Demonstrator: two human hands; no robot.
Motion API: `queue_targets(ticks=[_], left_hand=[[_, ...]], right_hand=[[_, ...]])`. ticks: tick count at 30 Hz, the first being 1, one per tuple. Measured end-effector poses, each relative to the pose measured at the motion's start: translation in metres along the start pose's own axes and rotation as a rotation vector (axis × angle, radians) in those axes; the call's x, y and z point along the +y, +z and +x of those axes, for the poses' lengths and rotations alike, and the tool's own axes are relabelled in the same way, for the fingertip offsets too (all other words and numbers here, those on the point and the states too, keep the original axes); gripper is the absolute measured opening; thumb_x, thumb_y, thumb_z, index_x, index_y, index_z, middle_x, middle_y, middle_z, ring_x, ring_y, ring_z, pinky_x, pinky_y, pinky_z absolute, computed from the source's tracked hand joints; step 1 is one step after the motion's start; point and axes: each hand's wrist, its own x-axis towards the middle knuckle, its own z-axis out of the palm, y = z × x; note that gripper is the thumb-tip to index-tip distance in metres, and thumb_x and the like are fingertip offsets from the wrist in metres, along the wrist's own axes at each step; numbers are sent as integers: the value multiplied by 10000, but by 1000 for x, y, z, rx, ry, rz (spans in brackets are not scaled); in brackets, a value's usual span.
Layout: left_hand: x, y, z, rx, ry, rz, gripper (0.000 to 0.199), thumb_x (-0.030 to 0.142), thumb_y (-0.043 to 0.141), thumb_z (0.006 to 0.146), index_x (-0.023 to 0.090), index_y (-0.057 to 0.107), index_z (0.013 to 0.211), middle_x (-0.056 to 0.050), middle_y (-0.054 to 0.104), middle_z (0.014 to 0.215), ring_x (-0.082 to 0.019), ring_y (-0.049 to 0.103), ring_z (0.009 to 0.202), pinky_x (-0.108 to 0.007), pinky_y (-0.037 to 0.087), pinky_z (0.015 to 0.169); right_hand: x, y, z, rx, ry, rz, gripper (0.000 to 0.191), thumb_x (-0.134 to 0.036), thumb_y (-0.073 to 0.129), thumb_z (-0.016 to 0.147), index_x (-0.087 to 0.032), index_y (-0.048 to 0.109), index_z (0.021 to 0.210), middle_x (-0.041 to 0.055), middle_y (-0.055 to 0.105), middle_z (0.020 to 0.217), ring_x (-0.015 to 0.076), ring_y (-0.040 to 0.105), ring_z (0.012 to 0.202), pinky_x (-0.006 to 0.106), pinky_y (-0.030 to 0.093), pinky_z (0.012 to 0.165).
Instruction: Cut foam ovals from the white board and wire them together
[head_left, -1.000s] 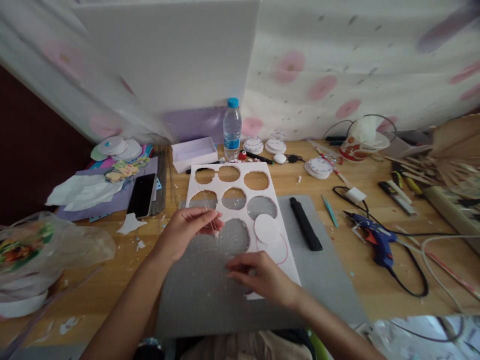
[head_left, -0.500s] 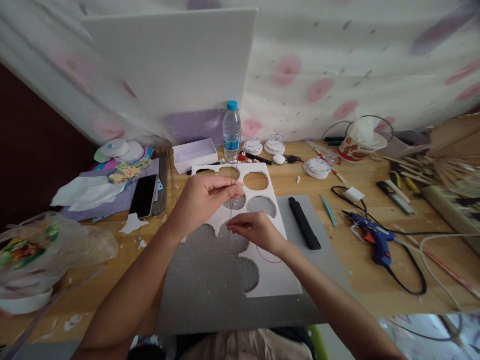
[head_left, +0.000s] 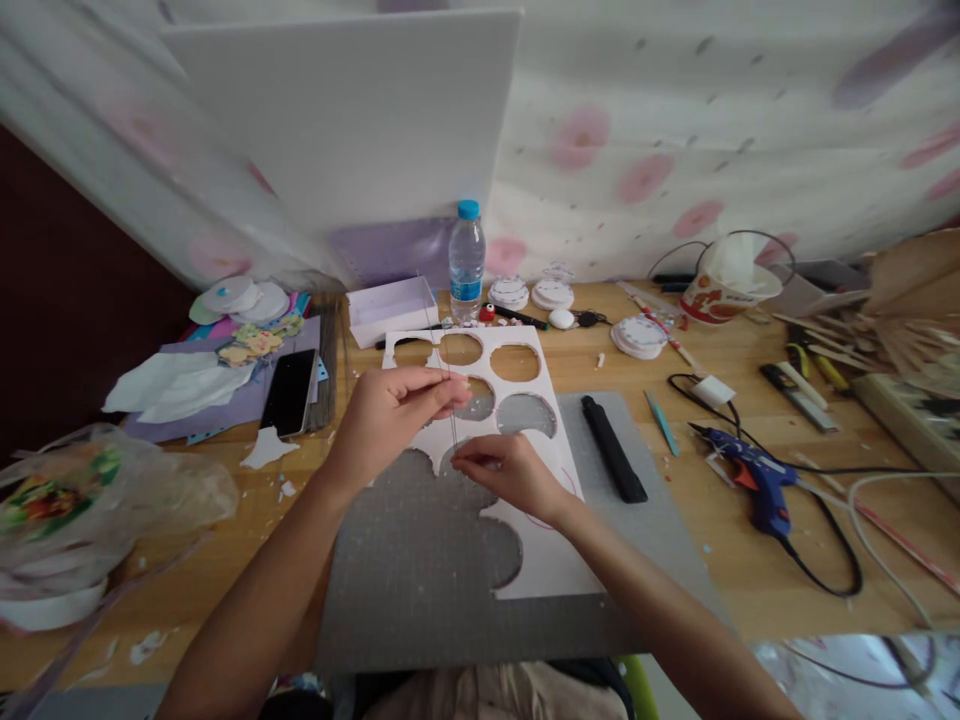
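Both hands are pinched on thin dark wires (head_left: pixel 453 428) above the work mat. My left hand (head_left: pixel 386 415) is closed around their middle, thumb and fingertips pressed together. Lower and to the right, my right hand (head_left: pixel 517 472) pinches near their bottom end. The wires stand nearly upright, with their upper part leaning left; how many there are I cannot tell. Beneath the hands lies a white foam board (head_left: pixel 559 560) with several round holes and curved cut edges. It rests partly on a grey cutting mat (head_left: pixel 405 610).
A black folded tool (head_left: pixel 613 450) lies on the mat's right side. Further right are a teal craft knife (head_left: pixel 661 423) and a blue glue gun (head_left: pixel 750 465) with its cord. A water bottle (head_left: pixel 466 262) and white box (head_left: pixel 394 305) stand behind. A phone (head_left: pixel 289 390) lies left.
My left hand has shifted a little left and down with the wires, whose top now leans left. My right hand has stayed nearly in place, still pinching the lower end.
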Motion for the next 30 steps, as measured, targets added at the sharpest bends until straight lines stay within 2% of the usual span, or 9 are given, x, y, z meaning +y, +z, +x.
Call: queue_targets(ticks=[4,9,12,15,17,19,22,25,30], left_hand=[[-3,-5,-4,49,-34,-69,277,423,738,762,178,763,891,-57,770,813,-190,728,745,-263,607,686],[-25,-9,-22,124,-189,-198,311,432,772,726,164,736,880,-65,767,802,-186,725,726,-258,596,657],[-48,-2,-41,105,-307,-267,304,422,790,708,147,719,817,-73,765,787,-179,720,703,-247,586,640],[-66,16,-62,98,-421,-350,302,416,797,699,147,708,800,-66,762,764,-169,715,683,-236,576,629],[-73,31,-73,89,-473,-383,302,422,795,698,145,708,783,-69,761,760,-172,714,684,-239,572,626],[-75,44,-82,71,-506,-396,301,431,789,699,148,716,767,-71,760,756,-175,711,686,-242,568,625],[-74,57,-89,66,-532,-408,302,452,790,687,163,730,755,-64,760,755,-169,702,673,-246,567,630],[-73,61,-90,85,-536,-422,327,481,801,657,177,744,765,-61,764,765,-172,701,682,-250,570,644],[-71,58,-85,102,-514,-423,386,525,787,656,177,765,819,-74,768,779,-202,713,725,-271,578,660]], right_hand=[[-12,4,-17,-81,87,115,104,-230,639,799,-182,729,775,4,703,674,114,603,588,217,474,568],[-12,11,-65,-274,293,244,117,-203,627,775,-164,714,708,-17,649,589,86,527,505,192,396,485],[-4,12,-95,-316,388,185,130,-100,595,711,-160,706,681,-28,637,573,82,519,508,178,369,475],[3,10,-113,-350,400,140,104,-118,627,705,-171,711,732,-21,654,629,101,556,572,188,410,524],[4,9,-116,-311,382,202,95,-200,662,750,-182,707,832,-7,676,718,120,589,651,217,461,608],[4,9,-114,-204,384,308,153,-285,670,793,-188,676,910,1,679,774,126,604,698,235,479,657],[3,14,-105,-65,401,429,187,-354,677,812,-183,631,872,-10,652,731,114,593,666,223,461,628],[2,20,-97,-38,397,496,245,-409,671,820,-177,601,785,-16,627,677,102,567,613,219,442,594],[2,22,-94,4,409,533,327,-488,669,806,-182,575,739,-14,623,630,96,545,548,214,428,542]])
